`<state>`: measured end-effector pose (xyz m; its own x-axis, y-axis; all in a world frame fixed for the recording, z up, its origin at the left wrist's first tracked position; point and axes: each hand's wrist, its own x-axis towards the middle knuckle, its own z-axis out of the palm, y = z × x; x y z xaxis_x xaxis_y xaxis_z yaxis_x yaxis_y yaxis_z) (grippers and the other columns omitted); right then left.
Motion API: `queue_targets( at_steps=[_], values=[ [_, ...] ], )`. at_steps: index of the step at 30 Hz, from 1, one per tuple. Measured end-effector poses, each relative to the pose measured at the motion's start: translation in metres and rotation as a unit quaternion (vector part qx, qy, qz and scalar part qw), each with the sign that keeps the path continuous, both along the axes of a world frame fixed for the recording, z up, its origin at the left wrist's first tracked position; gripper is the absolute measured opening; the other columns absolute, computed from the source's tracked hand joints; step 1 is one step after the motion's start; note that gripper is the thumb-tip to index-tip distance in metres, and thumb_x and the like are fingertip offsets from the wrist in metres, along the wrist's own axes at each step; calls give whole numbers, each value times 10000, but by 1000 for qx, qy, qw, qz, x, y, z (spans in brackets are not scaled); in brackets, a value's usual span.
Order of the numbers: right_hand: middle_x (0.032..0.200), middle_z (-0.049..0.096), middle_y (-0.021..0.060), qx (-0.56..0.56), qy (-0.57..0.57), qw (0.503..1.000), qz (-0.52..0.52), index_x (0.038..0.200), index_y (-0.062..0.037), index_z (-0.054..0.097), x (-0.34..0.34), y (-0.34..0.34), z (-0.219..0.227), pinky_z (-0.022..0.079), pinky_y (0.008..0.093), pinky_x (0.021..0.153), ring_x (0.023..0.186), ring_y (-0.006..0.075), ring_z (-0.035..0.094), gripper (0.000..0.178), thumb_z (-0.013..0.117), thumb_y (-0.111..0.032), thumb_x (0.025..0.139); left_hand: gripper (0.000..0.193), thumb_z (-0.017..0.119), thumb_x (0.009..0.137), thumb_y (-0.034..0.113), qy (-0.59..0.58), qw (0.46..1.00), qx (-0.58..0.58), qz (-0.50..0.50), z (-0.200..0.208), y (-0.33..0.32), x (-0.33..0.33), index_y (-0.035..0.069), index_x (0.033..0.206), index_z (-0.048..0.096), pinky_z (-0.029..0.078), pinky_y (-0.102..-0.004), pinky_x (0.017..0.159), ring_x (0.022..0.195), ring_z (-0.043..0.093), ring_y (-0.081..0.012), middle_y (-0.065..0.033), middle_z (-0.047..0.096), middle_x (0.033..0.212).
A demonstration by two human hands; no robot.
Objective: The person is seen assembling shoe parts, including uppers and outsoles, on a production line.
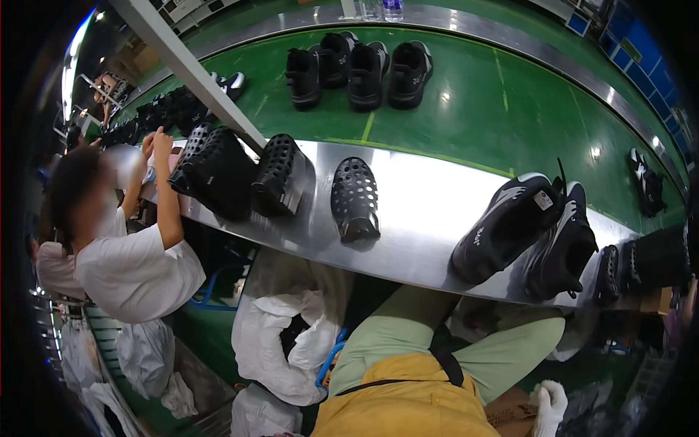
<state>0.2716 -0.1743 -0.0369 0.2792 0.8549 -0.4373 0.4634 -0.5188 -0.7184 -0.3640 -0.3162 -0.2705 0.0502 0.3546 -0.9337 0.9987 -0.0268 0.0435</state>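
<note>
My right hand (550, 409), in a white knitted glove, is low at the right, beside my thigh. Its fingers look curled, and whatever they might hold is hidden. Printed brown cardboard (510, 412) shows next to it. My left hand is out of the picture. In front of me on the metal ledge (415, 211) stand two black sneakers with grey-white trim, one nearer the middle (495, 229) and one to its right (564, 244). A black shoe-shaped piece full of round holes (354, 198) lies alone left of them.
More black perforated pieces (277, 175) stand left by a grey post (193, 73). Several black sneakers (364, 73) rest on the green belt (466, 95) beyond. A co-worker in a white shirt (138, 269) sits at left. A white plastic-lined container (266, 349) stands below the ledge.
</note>
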Motion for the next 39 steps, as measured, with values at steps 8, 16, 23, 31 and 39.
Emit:
queue_targets(
  at_steps=[8,16,23,31,39],
  values=[
    [1027,703,198,-238,-203,947,71,1075,16,687,121,-151,-60,520,391,869,957,271,646,288,632,-246,968,289,577,894,241,106,990,-25,92,21,-53,-8,143,1113,738,564,-436,859,1037,699,-339,-123,725,1125],
    [937,684,179,-221,-140,959,111,1027,-6,680,95,-160,-102,510,378,816,858,263,609,268,630,-264,972,293,580,894,211,276,943,-47,180,111,-101,-34,165,1135,740,568,-431,877,1066,696,-334,-108,721,1168],
    [869,669,165,-189,-133,969,92,991,-23,675,85,-159,-80,501,368,776,783,257,582,259,628,-278,975,273,595,896,161,302,888,319,133,211,143,85,246,1127,712,563,-427,692,891,703,-302,-126,696,912],
    [850,652,174,197,-22,904,379,928,22,645,-88,50,-37,503,378,687,746,327,630,134,640,52,797,521,646,891,251,272,844,442,136,259,121,130,245,1396,515,567,-467,715,854,681,-373,-211,498,1373],
    [901,688,172,251,-59,922,290,938,41,657,-60,47,-77,547,374,758,791,313,665,126,655,68,815,478,592,926,501,-24,842,312,439,212,55,54,90,1146,695,560,-422,727,796,724,-296,-167,730,840]
  ],
)
